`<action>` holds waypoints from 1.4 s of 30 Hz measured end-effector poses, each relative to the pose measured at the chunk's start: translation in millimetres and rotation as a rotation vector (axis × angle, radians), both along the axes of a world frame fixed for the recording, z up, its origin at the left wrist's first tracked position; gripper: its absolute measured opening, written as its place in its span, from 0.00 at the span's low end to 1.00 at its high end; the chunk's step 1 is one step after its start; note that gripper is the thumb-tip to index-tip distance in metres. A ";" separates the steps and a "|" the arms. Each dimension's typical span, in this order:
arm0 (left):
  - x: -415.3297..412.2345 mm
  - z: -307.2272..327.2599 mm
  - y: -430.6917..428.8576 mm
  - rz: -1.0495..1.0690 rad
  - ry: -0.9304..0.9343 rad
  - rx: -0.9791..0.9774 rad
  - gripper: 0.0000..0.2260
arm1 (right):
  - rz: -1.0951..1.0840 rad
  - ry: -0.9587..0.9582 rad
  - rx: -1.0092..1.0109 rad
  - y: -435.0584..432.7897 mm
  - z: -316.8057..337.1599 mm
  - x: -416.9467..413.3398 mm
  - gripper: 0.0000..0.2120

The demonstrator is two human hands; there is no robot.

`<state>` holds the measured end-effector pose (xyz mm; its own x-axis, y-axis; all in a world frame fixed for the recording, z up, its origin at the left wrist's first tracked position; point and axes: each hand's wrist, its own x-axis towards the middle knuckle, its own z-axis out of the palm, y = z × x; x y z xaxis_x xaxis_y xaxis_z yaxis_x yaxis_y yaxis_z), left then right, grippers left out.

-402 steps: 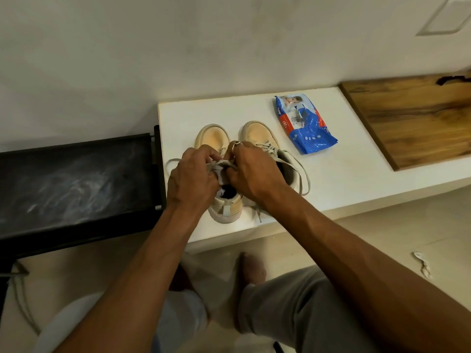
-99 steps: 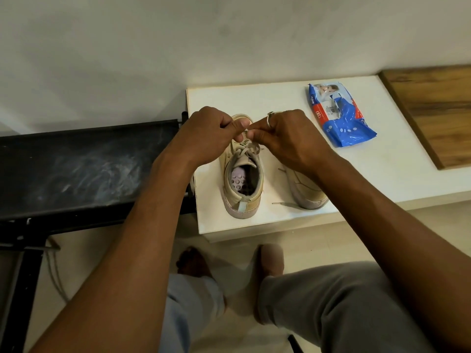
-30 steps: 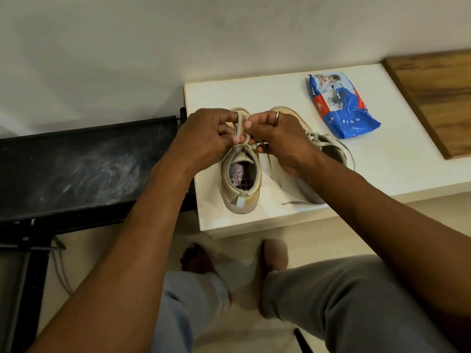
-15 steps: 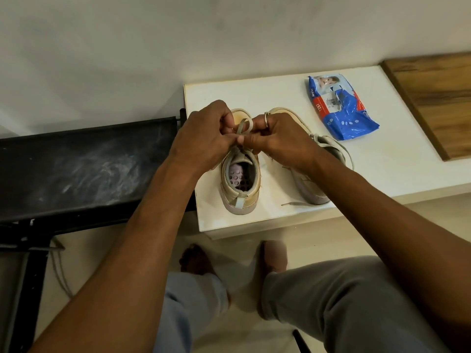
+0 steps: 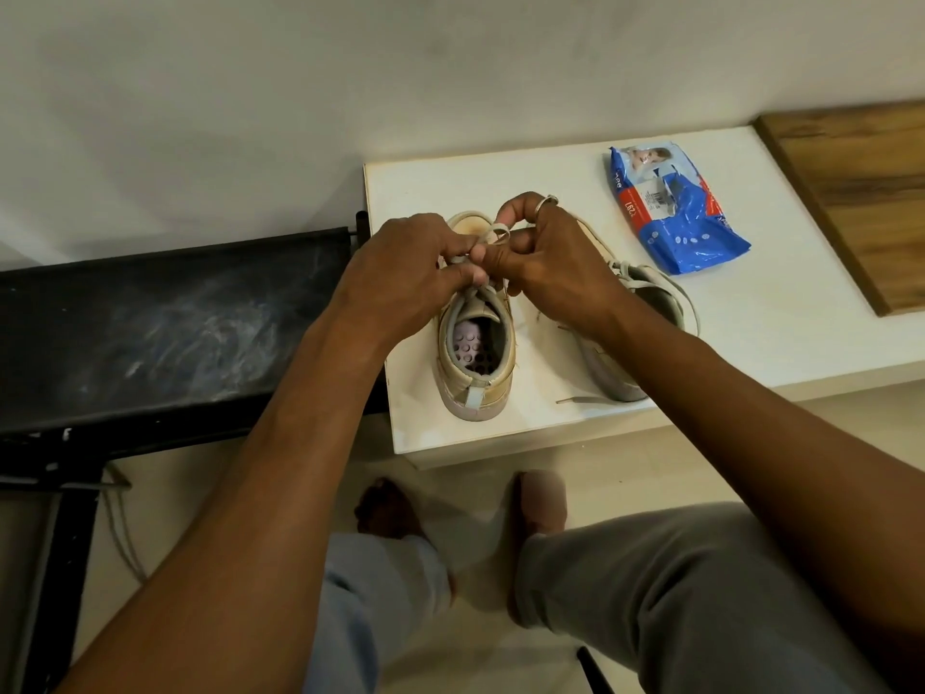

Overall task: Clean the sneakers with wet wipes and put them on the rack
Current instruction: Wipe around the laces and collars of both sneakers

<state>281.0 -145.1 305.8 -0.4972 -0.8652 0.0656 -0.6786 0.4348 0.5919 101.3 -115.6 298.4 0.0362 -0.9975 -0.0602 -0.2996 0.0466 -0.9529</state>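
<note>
The single head-worn view looks steeply down, close over the white bench [image 5: 726, 338] and floor.

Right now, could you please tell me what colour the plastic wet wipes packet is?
The wet wipes packet is mainly blue with a red stripe, clearest in the head view.

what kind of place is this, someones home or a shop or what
Most likely a home, perhaps an entryway or utility corner. A person sits barefoot over a tiled floor, tying the lace of a worn sneaker on a low white shelf against a plain wall, with a pack of wet wipes beside it.
</note>
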 end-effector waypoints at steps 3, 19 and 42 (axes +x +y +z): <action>-0.8 1.3 1.1 0.028 -0.059 -0.046 0.11 | -0.015 -0.026 0.029 0.5 -1.1 -0.3 0.13; -2.9 5.4 4.4 0.181 -0.043 0.156 0.20 | 0.101 0.549 -0.284 0.7 1.3 18.5 0.19; -4.1 2.4 2.3 0.233 -0.011 0.119 0.18 | 0.082 -0.302 0.370 1.2 12.3 -0.7 0.23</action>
<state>276.9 -142.8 308.2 -0.2837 -0.9577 -0.0483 -0.7591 0.1935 0.6215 100.6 -114.4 310.7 0.1845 -0.9044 -0.3847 -0.0290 0.3863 -0.9219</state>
